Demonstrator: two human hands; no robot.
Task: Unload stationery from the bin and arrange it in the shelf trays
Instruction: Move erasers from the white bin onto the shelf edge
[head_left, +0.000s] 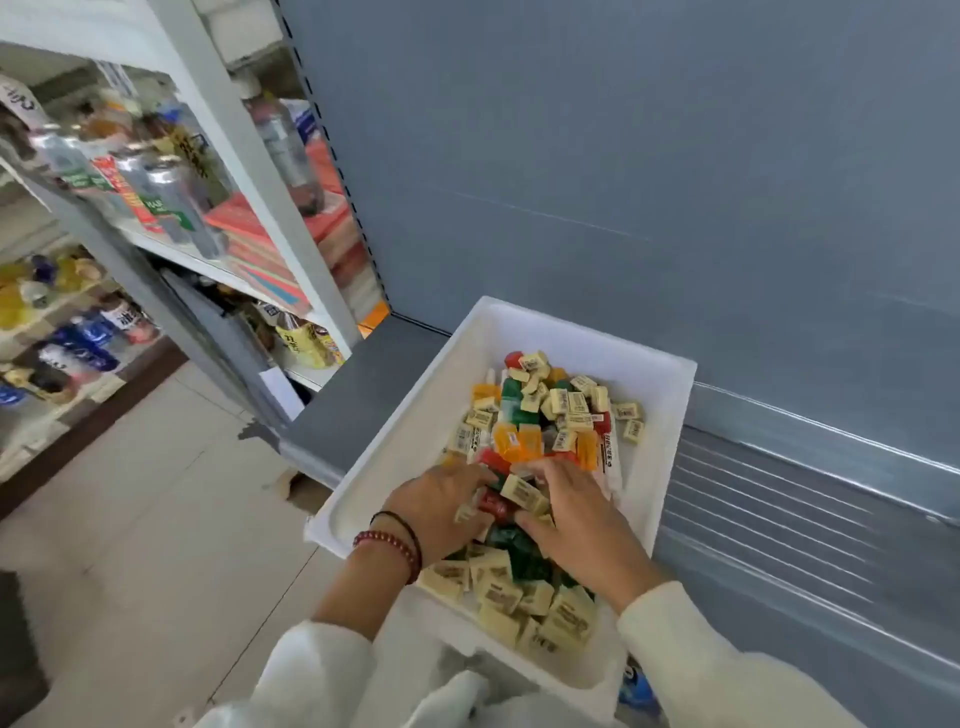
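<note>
A white bin (670, 415) stands in front of me, heaped with several cream erasers (566, 402), orange, green and red plastic pieces (511, 441) and a white marker (612, 457). Both my hands reach into the middle of the heap. My left hand (441, 501), with bead bracelets at the wrist, lies on the pile, its fingers curled around small pieces. My right hand (571, 514) is beside it, fingers bent into the pile, with a cream eraser (522, 492) and a red piece between the two hands. Which pieces each hand grips is partly hidden.
A grey shelf back panel (649, 182) rises behind the bin, with a grey ribbed shelf (779, 519) to the right. To the left stands a white shelf unit (249, 171) with cans, bottles and notebooks. Tiled floor (145, 493) lies at the lower left.
</note>
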